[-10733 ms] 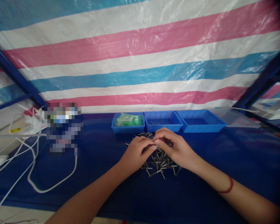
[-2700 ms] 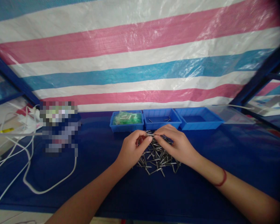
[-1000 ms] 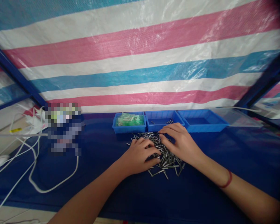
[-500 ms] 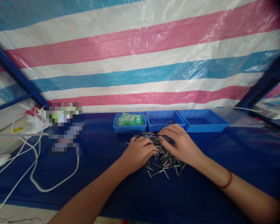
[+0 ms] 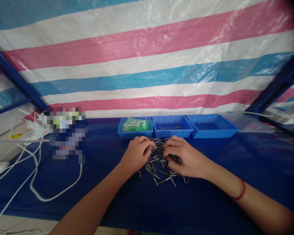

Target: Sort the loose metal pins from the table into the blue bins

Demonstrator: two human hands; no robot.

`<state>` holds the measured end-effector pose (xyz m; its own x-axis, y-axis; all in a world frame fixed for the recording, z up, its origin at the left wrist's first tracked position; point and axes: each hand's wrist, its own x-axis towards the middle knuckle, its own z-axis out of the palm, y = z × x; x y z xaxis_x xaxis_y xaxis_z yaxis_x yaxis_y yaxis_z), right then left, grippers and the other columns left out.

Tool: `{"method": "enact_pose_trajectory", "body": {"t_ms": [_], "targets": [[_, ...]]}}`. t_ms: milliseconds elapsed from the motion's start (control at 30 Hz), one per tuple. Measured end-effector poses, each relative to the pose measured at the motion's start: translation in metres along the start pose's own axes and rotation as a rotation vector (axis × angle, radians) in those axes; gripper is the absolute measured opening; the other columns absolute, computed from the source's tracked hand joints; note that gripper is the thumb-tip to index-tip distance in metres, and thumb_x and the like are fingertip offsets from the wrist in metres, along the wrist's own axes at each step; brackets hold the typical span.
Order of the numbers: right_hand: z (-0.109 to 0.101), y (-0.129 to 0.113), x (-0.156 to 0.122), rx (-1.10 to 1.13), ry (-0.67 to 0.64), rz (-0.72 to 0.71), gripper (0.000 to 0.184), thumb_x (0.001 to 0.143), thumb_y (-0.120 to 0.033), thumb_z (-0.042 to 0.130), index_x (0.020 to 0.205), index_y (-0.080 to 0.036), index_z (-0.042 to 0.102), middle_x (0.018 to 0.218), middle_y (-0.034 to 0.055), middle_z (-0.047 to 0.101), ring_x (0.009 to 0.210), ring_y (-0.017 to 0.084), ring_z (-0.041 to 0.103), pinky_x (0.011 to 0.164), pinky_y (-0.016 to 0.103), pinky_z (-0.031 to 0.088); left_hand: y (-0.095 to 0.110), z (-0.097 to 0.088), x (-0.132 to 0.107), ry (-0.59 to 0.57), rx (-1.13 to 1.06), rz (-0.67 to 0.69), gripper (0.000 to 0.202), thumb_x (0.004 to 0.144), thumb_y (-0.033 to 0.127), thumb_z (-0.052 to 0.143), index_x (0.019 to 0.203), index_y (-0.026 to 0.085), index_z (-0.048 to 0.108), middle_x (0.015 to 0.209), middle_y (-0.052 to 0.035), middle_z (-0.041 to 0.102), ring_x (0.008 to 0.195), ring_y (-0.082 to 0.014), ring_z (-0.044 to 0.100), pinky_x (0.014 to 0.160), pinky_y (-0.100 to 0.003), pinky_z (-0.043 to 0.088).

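Observation:
A loose heap of silvery blind rivets point(image 5: 158, 159) lies on the blue tabletop between my two hands. My left hand point(image 5: 138, 152) is at the heap's left edge, its fingers curled and closed on a few rivets at the fingertips; how many is hidden. On the right side, my right hand point(image 5: 183, 156) curls over the heap, fingers and thumb bent around rivets that show dark in the gap. Just behind stands a blue bin point(image 5: 172, 133) with a few rivets inside.
Left of that bin, another blue bin point(image 5: 136, 134) holds green-tinted plastic packets point(image 5: 136, 124). A third blue bin point(image 5: 214, 133) stands at the right, beside a clear plastic sheet point(image 5: 250, 123). White cables point(image 5: 42, 198) loop over the table's left side. A striped tarp point(image 5: 147, 75) hangs behind.
My left hand has shifted left and slightly away from me, uncovering rivets. My right hand has drawn its fingers in from a spread pose and moved slightly down over the heap.

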<state>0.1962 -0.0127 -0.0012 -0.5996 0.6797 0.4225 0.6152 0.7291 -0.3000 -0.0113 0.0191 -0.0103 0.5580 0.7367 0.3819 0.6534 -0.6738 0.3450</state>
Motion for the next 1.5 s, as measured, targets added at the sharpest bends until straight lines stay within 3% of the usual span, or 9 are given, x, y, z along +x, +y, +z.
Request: {"method": "enact_pose_trajectory", "body": {"t_ms": [100, 333, 533, 800, 1000, 1267, 1500], "targets": [[0.0, -0.004, -0.001, -0.01, -0.062, 0.004, 0.008, 0.068, -0.012, 0.059, 0.067, -0.02, 0.057, 0.076, 0.0021, 0.058, 0.079, 0.018, 0.05, 0.072, 0.034, 0.037, 0.007, -0.003, -0.001, -0.045, 0.026, 0.023, 0.019, 0.086, 0.016, 0.048, 0.093, 0.021, 0.065, 0.098, -0.0034, 0.065, 0.091, -0.0197, 0.055, 0.078, -0.032, 0.04], [0.0, -0.011, -0.001, -0.013, -0.118, -0.034, 0.006, 0.071, -0.019, 0.063, 0.075, -0.021, 0.061, 0.081, 0.0031, 0.058, 0.083, 0.019, 0.048, 0.073, 0.034, 0.035, 0.016, -0.003, -0.002, -0.129, 0.027, 0.033, 0.018, 0.084, 0.014, 0.048, 0.088, 0.021, 0.065, 0.094, -0.0025, 0.065, 0.089, -0.0198, 0.053, 0.076, -0.032, 0.038], [0.0, -0.013, -0.001, -0.034, -0.148, -0.018, 0.009, 0.07, -0.011, 0.058, 0.072, -0.02, 0.059, 0.076, 0.0019, 0.059, 0.079, 0.018, 0.048, 0.07, 0.032, 0.033, 0.016, -0.003, -0.002, -0.129, 0.018, 0.022, 0.019, 0.084, 0.014, 0.047, 0.088, 0.021, 0.065, 0.094, -0.0028, 0.065, 0.09, -0.0194, 0.053, 0.077, -0.032, 0.038], [0.004, -0.008, 0.0, -0.044, -0.175, 0.051, 0.006, 0.076, -0.019, 0.061, 0.071, -0.019, 0.06, 0.077, 0.0018, 0.06, 0.081, 0.018, 0.05, 0.07, 0.031, 0.032, 0.015, -0.001, -0.003, -0.142, 0.017, 0.021, 0.018, 0.084, 0.015, 0.049, 0.089, 0.021, 0.065, 0.094, -0.0013, 0.065, 0.091, -0.0192, 0.053, 0.077, -0.031, 0.038], [0.003, -0.007, 0.001, -0.025, -0.185, 0.002, 0.01, 0.082, -0.019, 0.058, 0.074, -0.019, 0.063, 0.08, 0.0031, 0.061, 0.082, 0.017, 0.052, 0.072, 0.031, 0.034, 0.014, 0.0, -0.003, -0.134, 0.009, 0.023, 0.018, 0.085, 0.016, 0.048, 0.09, 0.022, 0.065, 0.095, -0.0011, 0.065, 0.091, -0.0192, 0.053, 0.077, -0.032, 0.037], [0.001, -0.005, -0.001, -0.005, -0.206, 0.004, 0.014, 0.078, -0.01, 0.057, 0.078, -0.02, 0.066, 0.082, 0.0032, 0.062, 0.082, 0.017, 0.052, 0.072, 0.031, 0.035, 0.013, 0.0, -0.003, -0.14, 0.013, 0.027, 0.018, 0.085, 0.016, 0.048, 0.09, 0.022, 0.065, 0.094, -0.0012, 0.065, 0.091, -0.0198, 0.053, 0.077, -0.032, 0.037], [0.0, -0.006, 0.001, -0.004, -0.202, -0.026, 0.016, 0.088, -0.013, 0.048, 0.082, -0.019, 0.062, 0.083, 0.0049, 0.061, 0.083, 0.017, 0.052, 0.075, 0.033, 0.037, 0.014, -0.001, -0.003, -0.15, 0.018, 0.022, 0.018, 0.086, 0.016, 0.048, 0.089, 0.021, 0.065, 0.094, -0.0019, 0.066, 0.09, -0.0194, 0.054, 0.076, -0.031, 0.038]]}}
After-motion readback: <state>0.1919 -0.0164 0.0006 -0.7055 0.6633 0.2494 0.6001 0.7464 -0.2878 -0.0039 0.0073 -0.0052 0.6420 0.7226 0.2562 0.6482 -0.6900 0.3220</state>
